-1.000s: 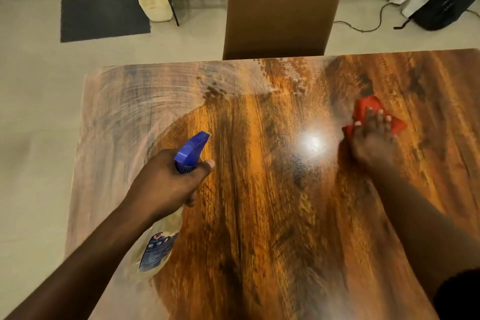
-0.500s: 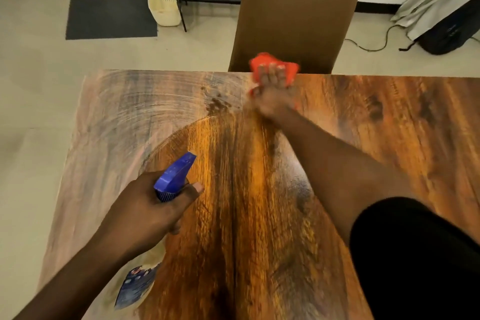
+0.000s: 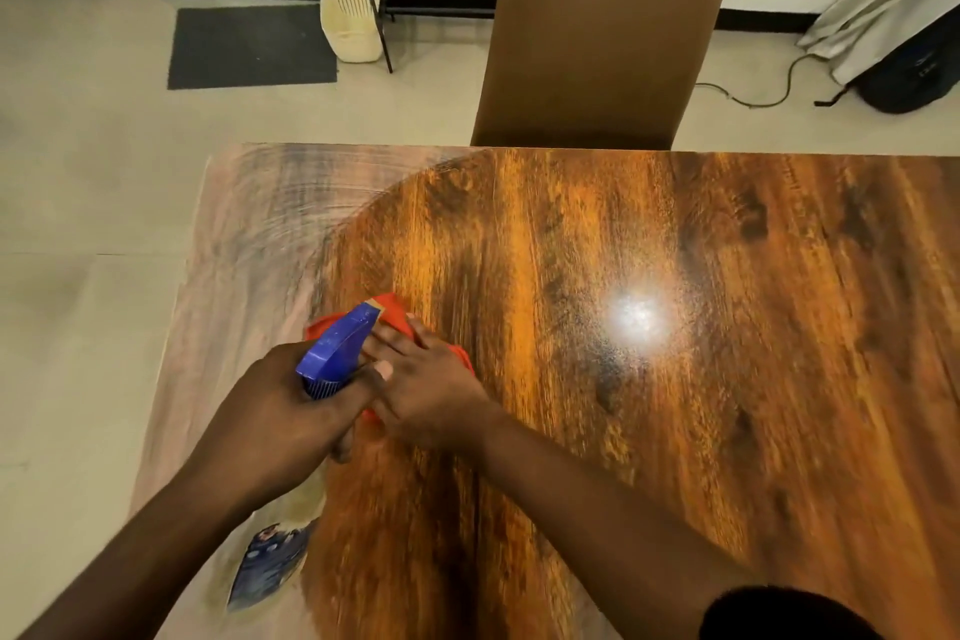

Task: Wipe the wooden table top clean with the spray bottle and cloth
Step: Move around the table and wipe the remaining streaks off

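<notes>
Left hand: on my feed, the left hand [image 3: 291, 411] curls tight round the neck of the spray bottle [image 3: 340, 346], nozzle pointing away.
Right hand: just beside it, the right hand [image 3: 431, 390] lies flat, fingers straight, pressing the cloth [image 3: 395, 314].
Cloth: red, under and just beyond those fingers, on the table [image 3: 675, 379].
Table: I see hazy film left of both hands, glossy grain right.
Chair: the brown chair [image 3: 597, 42], well beyond the hands.

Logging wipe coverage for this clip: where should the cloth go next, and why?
Probably leftward: the right hand presses the red cloth at the edge of the glossy wiped area, while a hazy, streaked band covers the left side of the table.
</notes>
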The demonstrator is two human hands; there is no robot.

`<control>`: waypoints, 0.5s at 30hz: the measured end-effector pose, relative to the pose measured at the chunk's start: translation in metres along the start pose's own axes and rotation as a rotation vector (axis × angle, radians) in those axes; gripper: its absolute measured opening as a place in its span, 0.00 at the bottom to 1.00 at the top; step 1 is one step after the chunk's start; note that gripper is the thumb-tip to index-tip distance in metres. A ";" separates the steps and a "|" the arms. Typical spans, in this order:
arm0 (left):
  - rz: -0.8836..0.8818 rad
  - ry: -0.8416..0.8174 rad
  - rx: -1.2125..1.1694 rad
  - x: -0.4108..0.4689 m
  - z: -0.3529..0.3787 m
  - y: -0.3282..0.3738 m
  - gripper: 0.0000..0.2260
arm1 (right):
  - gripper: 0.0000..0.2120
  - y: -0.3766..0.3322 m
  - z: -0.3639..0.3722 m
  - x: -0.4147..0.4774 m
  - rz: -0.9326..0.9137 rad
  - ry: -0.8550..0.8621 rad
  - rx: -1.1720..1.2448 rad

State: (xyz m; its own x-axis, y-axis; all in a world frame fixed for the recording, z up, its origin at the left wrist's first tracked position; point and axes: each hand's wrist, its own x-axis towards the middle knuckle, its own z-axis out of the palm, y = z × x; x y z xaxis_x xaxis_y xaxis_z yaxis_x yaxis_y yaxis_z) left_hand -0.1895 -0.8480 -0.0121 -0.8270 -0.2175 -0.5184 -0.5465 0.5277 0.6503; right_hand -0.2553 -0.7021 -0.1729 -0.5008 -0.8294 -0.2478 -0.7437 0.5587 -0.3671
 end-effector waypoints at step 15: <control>-0.077 -0.001 -0.053 -0.062 -0.045 -0.065 0.10 | 0.31 0.155 -0.026 -0.137 0.913 0.196 0.209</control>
State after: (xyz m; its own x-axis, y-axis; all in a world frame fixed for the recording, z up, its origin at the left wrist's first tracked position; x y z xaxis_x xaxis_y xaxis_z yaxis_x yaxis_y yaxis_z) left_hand -0.1086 -0.9058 0.0029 -0.7820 -0.2550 -0.5687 -0.6148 0.4652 0.6368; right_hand -0.3129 -0.5018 -0.1729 -0.9278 -0.0486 -0.3698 0.0546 0.9631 -0.2637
